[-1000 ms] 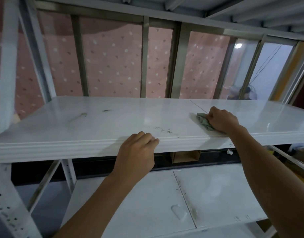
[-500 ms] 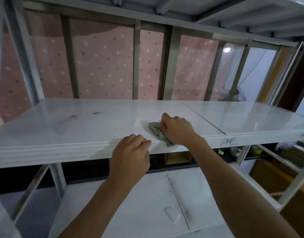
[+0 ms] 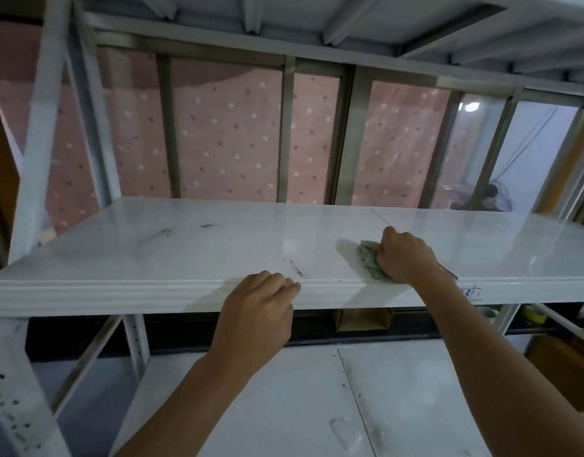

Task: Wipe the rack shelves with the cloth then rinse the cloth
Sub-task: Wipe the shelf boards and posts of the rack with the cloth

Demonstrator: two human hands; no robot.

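A white metal rack fills the view, and its middle shelf [image 3: 218,249] runs across at chest height. My right hand [image 3: 404,255] grips a crumpled pale green cloth [image 3: 369,260] and presses it on the shelf near the front edge, right of centre. My left hand [image 3: 261,308] holds the shelf's front lip, fingers curled over the edge. Dark specks of dirt [image 3: 295,268] lie on the shelf between the two hands, and smudges [image 3: 165,232] mark the left part.
A lower shelf [image 3: 284,407] lies below, with grime along its seam. Another shelf's underside [image 3: 317,14] is overhead. White uprights [image 3: 36,133] stand at the left. Behind are a window frame and a pink dotted curtain [image 3: 228,136]. A cardboard box [image 3: 365,319] sits beneath the middle shelf.
My right hand slid the cloth left toward the left hand, then back to the right. The left hand has kept its hold on the front lip.
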